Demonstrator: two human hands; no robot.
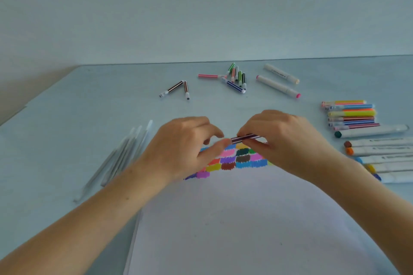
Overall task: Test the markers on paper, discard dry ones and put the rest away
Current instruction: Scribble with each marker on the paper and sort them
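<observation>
Purple-striped marker (245, 138) pinched in my right hand (280, 138), above swatched paper (234, 219) | left hand (185, 147) pinching its cap end (uncapping or recapping, unclear) | pull straight, keep barrel steady.

Two bare forearms enter from the bottom corners, each uncovered from the frame edge to the wrist, with no sleeve, cuff or glove in view. The left hand (187, 147) and the right hand (279, 138) are bare too; no ring, watch, bracelet or strap shows on either. Where fingertips show, the nails look short and unpainted, though the picture is soft there
</observation>
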